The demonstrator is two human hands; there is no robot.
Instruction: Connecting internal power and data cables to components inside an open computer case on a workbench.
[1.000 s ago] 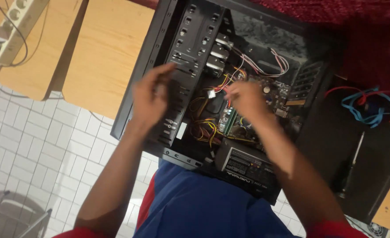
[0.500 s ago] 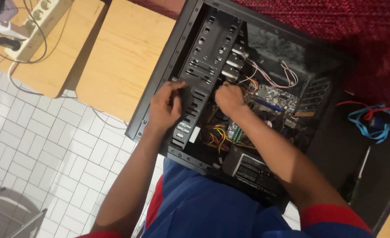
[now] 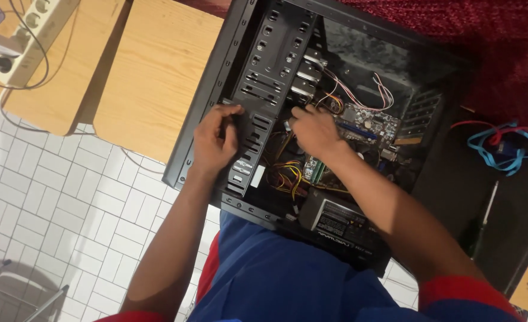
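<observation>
An open black computer case (image 3: 207, 128) lies on its side on a wooden table, its inside showing. My left hand (image 3: 215, 140) grips the black metal drive cage (image 3: 264, 89) at the case's left side. My right hand (image 3: 313, 130) reaches inside beside the cage, fingers curled at a cable connector near the green motherboard (image 3: 368, 122). Yellow, red and black wires (image 3: 288, 176) bunch below my right hand. The power supply (image 3: 335, 217) sits at the near edge of the case.
A screwdriver (image 3: 485, 217) lies on the dark case panel at the right, near blue and red cables (image 3: 502, 146). A white power strip (image 3: 28, 36) with plugs rests on the wooden table (image 3: 150, 71) at the far left. White tiled floor (image 3: 55, 214) lies below.
My left hand has moved from hovering over the case to gripping the drive cage. My right hand shifted left toward the cage, and the view has moved closer.
</observation>
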